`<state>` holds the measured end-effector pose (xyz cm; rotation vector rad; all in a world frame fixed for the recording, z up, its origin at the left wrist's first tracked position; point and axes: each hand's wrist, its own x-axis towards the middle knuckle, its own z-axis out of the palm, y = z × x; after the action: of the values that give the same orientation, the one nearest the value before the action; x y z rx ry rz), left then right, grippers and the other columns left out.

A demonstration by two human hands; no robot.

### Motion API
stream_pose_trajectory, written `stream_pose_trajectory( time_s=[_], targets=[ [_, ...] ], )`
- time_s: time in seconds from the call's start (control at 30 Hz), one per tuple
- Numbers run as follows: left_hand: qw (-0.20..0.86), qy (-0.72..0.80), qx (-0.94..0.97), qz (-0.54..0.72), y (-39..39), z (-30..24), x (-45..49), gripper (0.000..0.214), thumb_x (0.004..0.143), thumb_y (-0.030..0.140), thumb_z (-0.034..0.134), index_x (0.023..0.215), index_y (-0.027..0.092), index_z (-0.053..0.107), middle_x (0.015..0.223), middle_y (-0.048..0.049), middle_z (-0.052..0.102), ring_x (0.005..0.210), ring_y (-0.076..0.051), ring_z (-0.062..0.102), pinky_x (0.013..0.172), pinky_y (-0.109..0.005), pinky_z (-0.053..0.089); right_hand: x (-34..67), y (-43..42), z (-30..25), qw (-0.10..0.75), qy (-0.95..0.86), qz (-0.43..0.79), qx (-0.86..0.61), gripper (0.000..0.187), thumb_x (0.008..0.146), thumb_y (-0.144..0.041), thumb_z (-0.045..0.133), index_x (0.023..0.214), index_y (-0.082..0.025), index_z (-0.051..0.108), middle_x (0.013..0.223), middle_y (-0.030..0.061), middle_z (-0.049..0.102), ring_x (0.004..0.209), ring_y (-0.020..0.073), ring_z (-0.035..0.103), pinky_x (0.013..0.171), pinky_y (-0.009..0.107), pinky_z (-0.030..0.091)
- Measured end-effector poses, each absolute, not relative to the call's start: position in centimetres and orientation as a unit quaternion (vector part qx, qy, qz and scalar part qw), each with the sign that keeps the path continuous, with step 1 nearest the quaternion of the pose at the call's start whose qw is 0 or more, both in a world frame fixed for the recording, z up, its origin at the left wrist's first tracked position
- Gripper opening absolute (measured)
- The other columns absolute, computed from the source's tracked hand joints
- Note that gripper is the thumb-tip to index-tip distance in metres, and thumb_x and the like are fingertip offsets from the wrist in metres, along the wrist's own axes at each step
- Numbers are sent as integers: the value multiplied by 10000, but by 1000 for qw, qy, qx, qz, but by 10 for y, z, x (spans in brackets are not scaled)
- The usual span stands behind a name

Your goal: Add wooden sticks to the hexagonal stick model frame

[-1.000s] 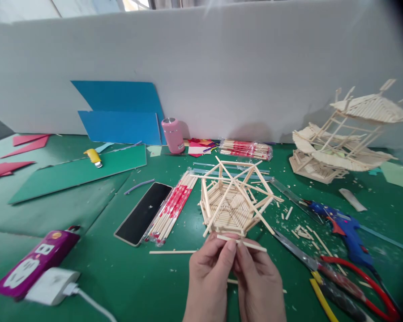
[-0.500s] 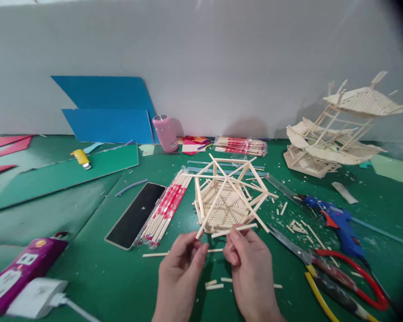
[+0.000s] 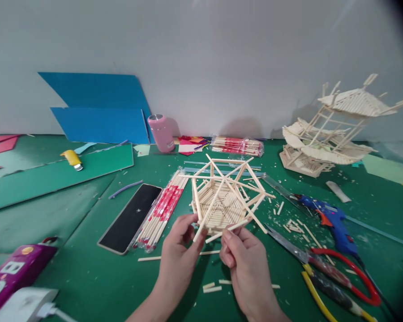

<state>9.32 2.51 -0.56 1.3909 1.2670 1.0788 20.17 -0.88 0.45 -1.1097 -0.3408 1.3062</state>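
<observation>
The frame (image 3: 221,197) on the tabletop (image 3: 87,277) looks largely built, with floor and top ring done. The left hand (image 3: 179,250) fingers pinch its near corner. The right hand (image 3: 243,259) fingers clamp a stick (image 3: 226,228) at its near edge, seemingly not yet fixed.

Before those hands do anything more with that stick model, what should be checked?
1. Grip on the stick: ok, pinched in the right hand and lying along the frame's near edge.
2. Frame seated on the mat: ok, it looks level.
3. Left hand steadying the frame: cannot tell. Its fingertips are at the near-left corner, but contact is unclear.
4. Glue on the stick: cannot tell.
5. Glue gun close by: ok, it lies on the mat to the right, with no hand on it.
</observation>
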Motion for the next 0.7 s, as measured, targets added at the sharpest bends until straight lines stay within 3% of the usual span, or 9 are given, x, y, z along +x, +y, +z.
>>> stream_pose_trajectory(
  time_s=[0.27, 0.7],
  targets=[
    [461, 507, 588, 430, 27, 0, 96, 115, 742, 257, 589, 776, 169, 655, 796, -50, 561, 736, -191, 543, 649, -285, 455, 203, -8, 5, 642, -139, 576, -487, 287, 672, -340, 683, 575, -157, 485, 424, -83, 403, 379, 28, 295, 406, 184, 196],
    [471, 501, 586, 428, 26, 0, 97, 114, 756, 266, 574, 759, 174, 641, 805, -57, 569, 745, -196, 540, 656, -293, 454, 202, -9, 6, 635, -152, 574, -495, 295, 674, -371, 681, 591, -160, 492, 432, -76, 413, 383, 36, 304, 398, 186, 198]
  ],
)
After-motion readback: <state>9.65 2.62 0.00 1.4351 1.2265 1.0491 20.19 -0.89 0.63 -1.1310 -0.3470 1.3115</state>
